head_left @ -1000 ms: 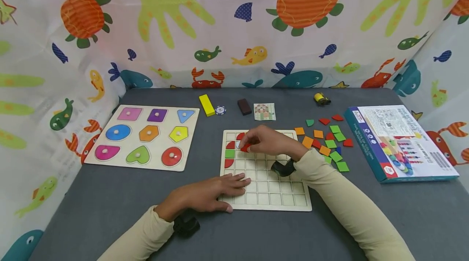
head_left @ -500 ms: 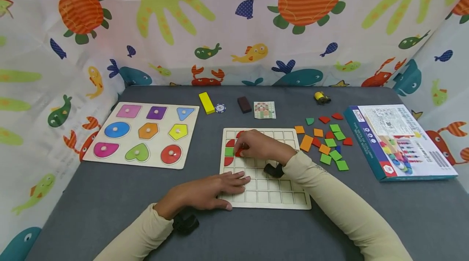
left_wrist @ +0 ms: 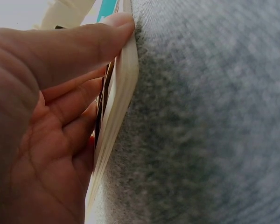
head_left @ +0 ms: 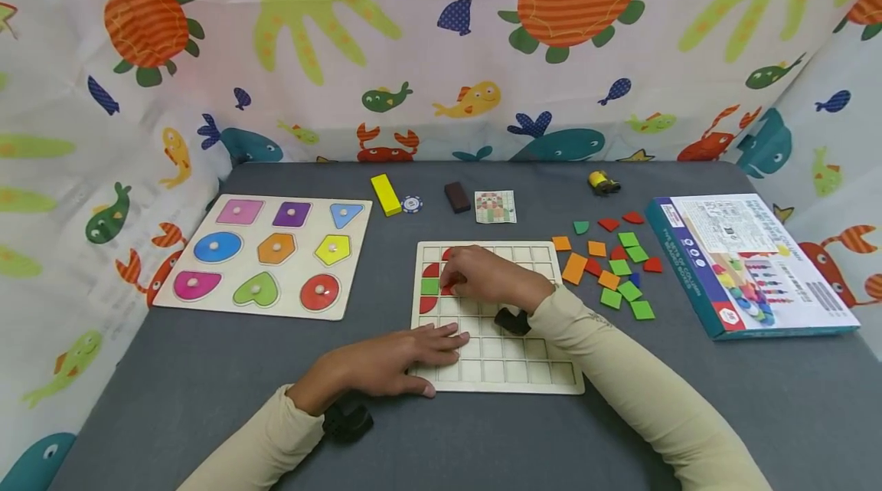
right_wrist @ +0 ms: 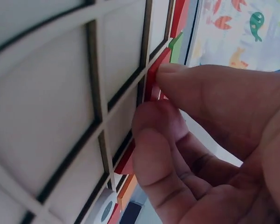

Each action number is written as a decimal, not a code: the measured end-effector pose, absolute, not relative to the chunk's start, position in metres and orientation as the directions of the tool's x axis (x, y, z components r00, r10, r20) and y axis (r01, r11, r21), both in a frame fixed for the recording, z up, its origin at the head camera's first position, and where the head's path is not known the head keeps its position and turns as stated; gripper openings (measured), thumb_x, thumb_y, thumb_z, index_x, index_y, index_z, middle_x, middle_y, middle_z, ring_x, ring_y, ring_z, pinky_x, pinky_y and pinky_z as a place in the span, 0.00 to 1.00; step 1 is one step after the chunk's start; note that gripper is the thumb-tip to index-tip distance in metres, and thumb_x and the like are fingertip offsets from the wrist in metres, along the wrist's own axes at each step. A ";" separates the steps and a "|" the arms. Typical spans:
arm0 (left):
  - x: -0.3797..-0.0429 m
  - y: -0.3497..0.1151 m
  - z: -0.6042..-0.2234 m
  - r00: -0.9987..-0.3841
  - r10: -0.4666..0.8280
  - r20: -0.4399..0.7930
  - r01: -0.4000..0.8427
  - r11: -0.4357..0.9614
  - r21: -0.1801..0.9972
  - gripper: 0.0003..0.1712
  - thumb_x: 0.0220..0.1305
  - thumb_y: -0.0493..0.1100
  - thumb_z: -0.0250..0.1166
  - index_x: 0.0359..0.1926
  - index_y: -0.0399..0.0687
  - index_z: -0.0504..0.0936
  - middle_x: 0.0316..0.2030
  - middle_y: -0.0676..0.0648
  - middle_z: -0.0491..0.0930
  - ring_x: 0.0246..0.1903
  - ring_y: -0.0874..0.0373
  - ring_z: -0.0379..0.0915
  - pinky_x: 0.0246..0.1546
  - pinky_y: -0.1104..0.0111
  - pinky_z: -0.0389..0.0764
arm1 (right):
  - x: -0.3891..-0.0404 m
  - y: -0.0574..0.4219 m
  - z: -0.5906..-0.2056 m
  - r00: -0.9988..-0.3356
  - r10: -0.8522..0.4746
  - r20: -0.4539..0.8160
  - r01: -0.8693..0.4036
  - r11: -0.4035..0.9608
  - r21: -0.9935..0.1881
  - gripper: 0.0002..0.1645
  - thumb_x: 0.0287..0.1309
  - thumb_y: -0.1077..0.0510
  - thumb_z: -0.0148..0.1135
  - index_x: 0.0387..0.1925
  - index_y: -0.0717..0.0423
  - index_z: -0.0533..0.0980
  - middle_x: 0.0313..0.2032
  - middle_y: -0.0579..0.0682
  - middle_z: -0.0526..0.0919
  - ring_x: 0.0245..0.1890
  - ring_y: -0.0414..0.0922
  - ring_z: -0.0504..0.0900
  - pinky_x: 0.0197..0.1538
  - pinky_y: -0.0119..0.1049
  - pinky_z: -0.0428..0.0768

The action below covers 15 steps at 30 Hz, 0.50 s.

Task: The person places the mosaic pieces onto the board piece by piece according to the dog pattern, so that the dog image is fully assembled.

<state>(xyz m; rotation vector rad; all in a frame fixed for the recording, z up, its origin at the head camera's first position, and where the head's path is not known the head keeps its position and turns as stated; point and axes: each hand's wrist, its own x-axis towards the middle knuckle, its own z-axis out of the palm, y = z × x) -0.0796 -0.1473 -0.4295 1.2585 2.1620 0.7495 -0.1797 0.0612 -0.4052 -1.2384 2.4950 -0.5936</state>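
A pale wooden grid board [head_left: 506, 374] lies on the grey table, with red rounded pieces and a green square tile [head_left: 429, 286] set along its left column. My right hand [head_left: 485, 274] is over the board's upper left, thumb and fingers curled at a red tile [right_wrist: 155, 70] in the cell beside the green one. Part of that tile is hidden by the fingertips. My left hand [head_left: 396, 359] lies flat across the board's lower left corner, fingers extended; its thumb [left_wrist: 116, 29] rests at the board's edge in the left wrist view.
Loose orange, green and red tiles [head_left: 610, 297] lie scattered right of the board. Beyond them is a boxed set [head_left: 765, 269]. A shape puzzle board [head_left: 234, 246] sits at left. Behind are a yellow block [head_left: 386, 194], a poker chip [head_left: 412, 204], a dark block [head_left: 457, 197] and a pattern card [head_left: 494, 207].
My right hand has moved slightly left and down, bringing the red tile to a cell beside the green one. Over the last half second it hardly moves. My left hand stays on the corner.
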 end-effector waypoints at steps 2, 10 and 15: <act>-0.080 -0.148 -0.430 -0.434 0.886 -0.162 0.590 0.416 0.692 0.34 0.65 0.43 0.66 0.70 0.43 0.67 0.74 0.51 0.53 0.74 0.56 0.39 0.69 0.59 0.51 | -0.179 0.064 -0.404 -0.596 -0.800 -0.071 -0.672 0.545 -0.501 0.11 0.59 0.67 0.64 0.43 0.59 0.84 0.42 0.49 0.82 0.43 0.44 0.78 0.51 0.39 0.76; -0.079 -0.146 -0.430 -0.449 0.877 -0.172 0.582 0.434 0.688 0.34 0.66 0.43 0.65 0.70 0.44 0.66 0.73 0.52 0.54 0.73 0.55 0.40 0.69 0.57 0.52 | -0.182 0.102 -0.399 -0.670 -0.743 -0.018 -0.612 0.566 -0.552 0.12 0.61 0.66 0.62 0.46 0.59 0.84 0.38 0.49 0.82 0.30 0.40 0.75 0.35 0.35 0.76; -0.078 -0.145 -0.428 -0.453 0.871 -0.192 0.581 0.451 0.677 0.34 0.66 0.43 0.65 0.71 0.45 0.65 0.73 0.53 0.54 0.74 0.56 0.40 0.69 0.57 0.50 | -0.182 0.139 -0.395 -0.733 -0.679 -0.029 -0.543 0.611 -0.576 0.13 0.62 0.65 0.62 0.48 0.59 0.83 0.37 0.47 0.81 0.30 0.41 0.76 0.34 0.36 0.76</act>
